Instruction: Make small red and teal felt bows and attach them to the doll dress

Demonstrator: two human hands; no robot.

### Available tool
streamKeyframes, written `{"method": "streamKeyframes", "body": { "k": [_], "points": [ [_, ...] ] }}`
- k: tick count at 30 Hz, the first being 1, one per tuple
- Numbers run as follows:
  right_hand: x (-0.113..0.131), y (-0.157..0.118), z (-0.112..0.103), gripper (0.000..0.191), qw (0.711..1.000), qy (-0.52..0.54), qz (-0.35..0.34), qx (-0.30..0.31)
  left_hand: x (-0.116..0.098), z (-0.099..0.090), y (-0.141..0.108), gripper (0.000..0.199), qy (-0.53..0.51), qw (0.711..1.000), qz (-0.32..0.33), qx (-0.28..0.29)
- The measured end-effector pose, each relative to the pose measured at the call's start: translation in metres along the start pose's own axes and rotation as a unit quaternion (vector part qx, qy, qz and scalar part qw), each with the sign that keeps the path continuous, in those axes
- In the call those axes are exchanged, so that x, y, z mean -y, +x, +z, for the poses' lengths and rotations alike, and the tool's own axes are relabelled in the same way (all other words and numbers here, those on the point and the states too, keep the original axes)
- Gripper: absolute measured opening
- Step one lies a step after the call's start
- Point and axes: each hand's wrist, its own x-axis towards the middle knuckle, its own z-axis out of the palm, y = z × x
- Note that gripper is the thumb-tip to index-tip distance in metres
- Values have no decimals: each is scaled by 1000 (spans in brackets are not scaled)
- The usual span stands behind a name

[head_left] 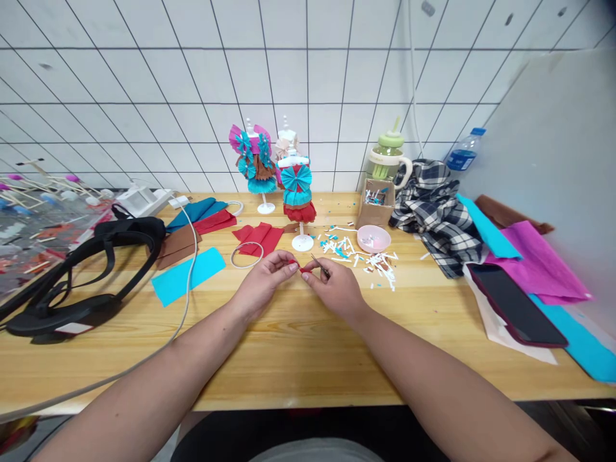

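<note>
Both hands meet over the wooden table (298, 346), near the middle. My left hand (267, 277) pinches one end of a small red piece (305, 270). The fingers of my right hand (335, 285) are closed at the other side of that piece, and thin dark tweezers (321, 266) lie in the same hand. Just behind stands a small dress form (297, 192) in blue, brown and red paper on a white foot. Folded red paper (264, 239) and a roll of white tape (247, 255) lie beyond my left hand.
Paper scraps (380, 264) surround a pink dish (374, 239). Behind are a small box (374, 208), a green-lidded bottle (387, 157) and plaid cloth (436, 208). A phone (517, 305) lies right. At left are a black headset (103, 301), blue paper (188, 276) and a cable (185, 308).
</note>
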Motion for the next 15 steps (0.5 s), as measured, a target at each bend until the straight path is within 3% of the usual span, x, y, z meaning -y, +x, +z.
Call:
{"method": "streamKeyframes", "body": {
  "k": [7,9,11,13,15],
  "points": [
    [0,0,-7,26,996,-83,-17,-5,-3,-5,2,24,-62,997,-20,-31],
    [1,0,-10,27,993,-117,-26,-9,-4,-6,2,24,-13,999,-8,-31],
    [1,0,-14,27,985,-164,-49,-6,-7,-7,0,27,105,993,40,-26],
    [2,0,-17,27,973,-216,-84,5,-11,-8,-2,34,275,953,125,-16],
    [2,-1,-19,28,959,-259,-113,21,-14,-9,-4,33,433,877,206,2]
  ]
}}
